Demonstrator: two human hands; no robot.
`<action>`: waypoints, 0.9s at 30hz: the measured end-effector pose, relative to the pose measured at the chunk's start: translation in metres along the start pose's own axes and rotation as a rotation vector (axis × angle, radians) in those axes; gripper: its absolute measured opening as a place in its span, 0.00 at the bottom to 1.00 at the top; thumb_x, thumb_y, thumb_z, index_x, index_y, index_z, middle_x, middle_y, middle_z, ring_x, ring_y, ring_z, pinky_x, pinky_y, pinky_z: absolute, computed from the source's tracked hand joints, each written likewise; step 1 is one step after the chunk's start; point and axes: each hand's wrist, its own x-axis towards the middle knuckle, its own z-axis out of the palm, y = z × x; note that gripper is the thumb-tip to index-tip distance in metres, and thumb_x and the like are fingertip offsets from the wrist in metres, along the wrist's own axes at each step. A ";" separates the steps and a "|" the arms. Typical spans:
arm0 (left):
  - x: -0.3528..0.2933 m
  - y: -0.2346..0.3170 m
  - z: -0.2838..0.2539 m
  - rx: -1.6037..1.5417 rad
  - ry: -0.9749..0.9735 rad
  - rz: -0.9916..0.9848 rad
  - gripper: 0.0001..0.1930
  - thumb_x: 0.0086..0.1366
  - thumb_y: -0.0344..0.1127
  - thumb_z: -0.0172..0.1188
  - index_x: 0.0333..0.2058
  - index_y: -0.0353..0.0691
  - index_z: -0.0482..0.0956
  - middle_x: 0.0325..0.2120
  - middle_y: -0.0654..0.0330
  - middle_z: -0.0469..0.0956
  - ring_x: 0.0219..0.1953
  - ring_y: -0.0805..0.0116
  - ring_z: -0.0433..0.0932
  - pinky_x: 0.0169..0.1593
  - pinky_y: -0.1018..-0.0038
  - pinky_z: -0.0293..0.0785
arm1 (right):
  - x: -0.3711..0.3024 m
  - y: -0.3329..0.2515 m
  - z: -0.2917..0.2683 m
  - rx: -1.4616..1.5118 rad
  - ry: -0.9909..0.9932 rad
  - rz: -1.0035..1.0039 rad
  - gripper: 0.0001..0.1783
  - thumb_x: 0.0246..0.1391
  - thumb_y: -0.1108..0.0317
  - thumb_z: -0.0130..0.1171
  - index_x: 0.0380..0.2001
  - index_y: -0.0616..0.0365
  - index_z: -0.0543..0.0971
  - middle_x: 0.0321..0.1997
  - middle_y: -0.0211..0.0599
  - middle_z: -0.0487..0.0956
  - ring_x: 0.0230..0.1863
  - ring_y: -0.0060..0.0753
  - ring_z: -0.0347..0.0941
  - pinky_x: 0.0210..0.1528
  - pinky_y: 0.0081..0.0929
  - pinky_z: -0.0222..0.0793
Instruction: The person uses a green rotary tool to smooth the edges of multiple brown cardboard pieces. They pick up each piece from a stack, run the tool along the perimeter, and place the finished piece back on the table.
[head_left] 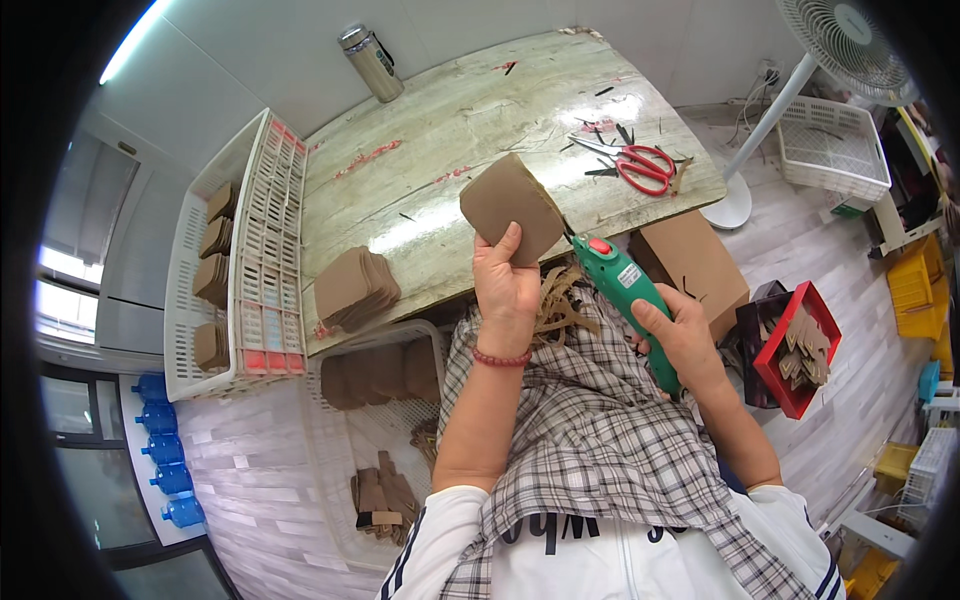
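My left hand (507,280) is closed on a flat brown piece with rounded corners (510,205), thumb on top, above the table's near edge. My right hand (682,335) grips a green handheld electric cutter (622,275) with a red button. The cutter's dark tip meets or lies close beside the piece's right edge; I cannot tell whether it touches. Thin brown offcut strips (562,308) lie on the checked apron (580,400) just below the piece. To the left, a stack of similar brown pieces (352,288) sits on the table's near-left corner.
Red-handled scissors (645,168) lie among dark scraps on the worn table (450,130). A steel flask (371,62) stands at the back. White crates (268,250) with brown pieces flank the left side. A red box (789,385), a carton (700,265) and a fan (735,200) are right.
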 end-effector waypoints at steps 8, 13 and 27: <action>-0.013 -0.005 0.001 0.080 -0.027 -0.074 0.21 0.61 0.18 0.55 0.53 0.41 0.70 0.50 0.59 0.75 0.51 0.64 0.75 0.57 0.67 0.73 | 0.000 -0.002 -0.002 0.067 0.026 0.020 0.18 0.57 0.57 0.62 0.38 0.64 0.78 0.24 0.28 0.74 0.23 0.15 0.69 0.25 0.17 0.68; -0.022 -0.013 -0.002 0.115 -0.059 -0.100 0.19 0.62 0.18 0.55 0.51 0.39 0.70 0.49 0.58 0.76 0.50 0.64 0.76 0.56 0.67 0.74 | 0.001 -0.005 -0.003 0.067 0.056 0.021 0.19 0.57 0.57 0.61 0.38 0.64 0.78 0.24 0.28 0.74 0.23 0.15 0.69 0.24 0.16 0.67; -0.038 -0.017 -0.012 0.238 -0.167 -0.265 0.20 0.60 0.17 0.55 0.51 0.39 0.73 0.48 0.58 0.77 0.51 0.64 0.76 0.56 0.66 0.74 | 0.002 -0.007 -0.023 0.091 0.045 0.012 0.19 0.58 0.56 0.60 0.39 0.64 0.77 0.24 0.28 0.74 0.22 0.15 0.69 0.25 0.16 0.67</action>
